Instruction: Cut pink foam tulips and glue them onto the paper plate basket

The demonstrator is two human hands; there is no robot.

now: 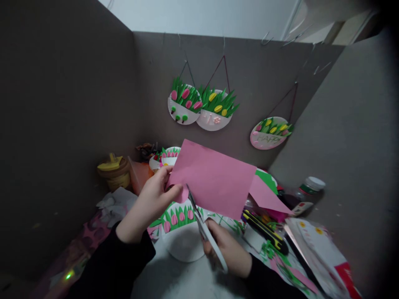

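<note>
My left hand [157, 203] pinches the left edge of a pink paper sheet [215, 176], which is held up above the table. A small rounded flap at that corner is partly cut away beside my thumb. Closed around the handles of white-handled scissors [205, 230] is my right hand [226, 247]; the blades meet the paper next to the flap. Below them lies a white paper plate basket [183, 243] with green paper grass and several pink paper tulips along its top. The sheet hides part of the table behind it.
Paper plate baskets [215, 118] hang on the grey partition. To the right lie a yellow-and-black utility knife [264, 232], green scraps [272, 253], plastic packets [321, 249] and a lidded jar [311, 187]. At the left stand a brown pot [115, 172] and crumpled white paper [116, 205].
</note>
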